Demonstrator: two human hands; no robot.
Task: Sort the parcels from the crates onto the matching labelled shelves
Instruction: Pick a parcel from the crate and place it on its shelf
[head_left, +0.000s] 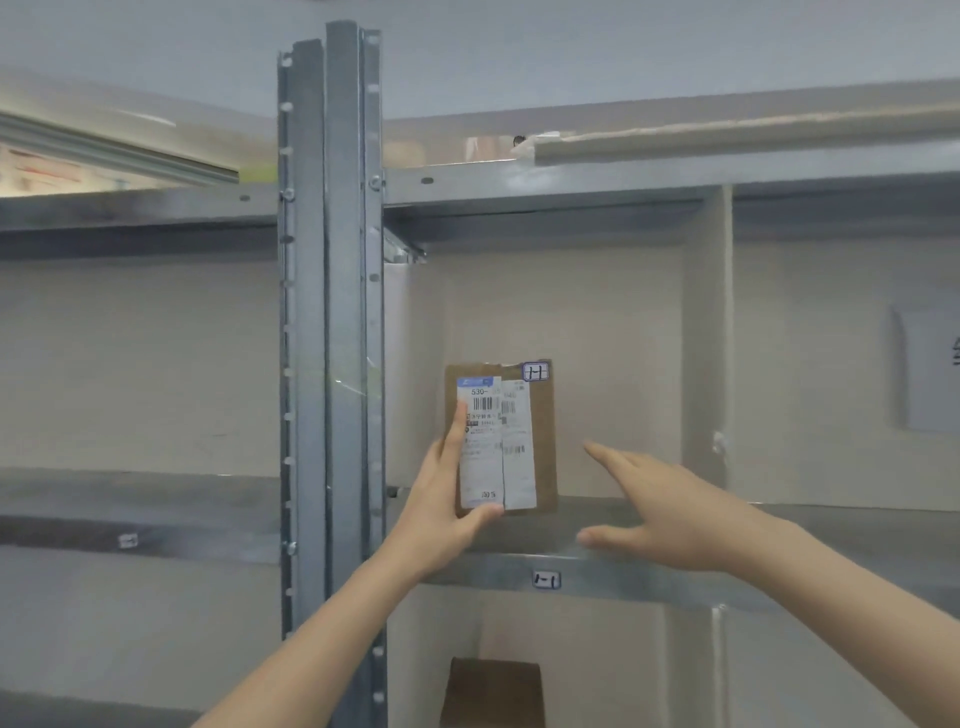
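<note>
One parcel: a flat brown parcel (501, 439) stands upright on the shelf (649, 525), its white shipping label facing out and a small handwritten tag (535, 371) at its 1 o'clock corner.
Left hand: the left hand (441, 512) grips the parcel's left edge, fingers (454, 431) laid up the label and thumb hooked under the bottom corner at 7 o'clock.
Right hand: the right hand (670, 512) hovers open at 3 o'clock of the parcel, fingers spread, apart from it, touching nothing.
Shelf label: a sticker (546, 580) on the shelf's front beam, at 6 o'clock of the parcel, seems to read the same as the tag, so the match looks right, though blur keeps me from swearing to it.
Tip risk: thin and on its narrow edge, the parcel looks ready to fall forward or flop flat once the left hand lets go; I can't tell if it leans on the back wall.
Edge risk: it sits near the front lip, so a careless withdrawal could drag it off the beam.
Below: another brown parcel (491, 693) lies on the lower shelf, right under any fall.
</note>
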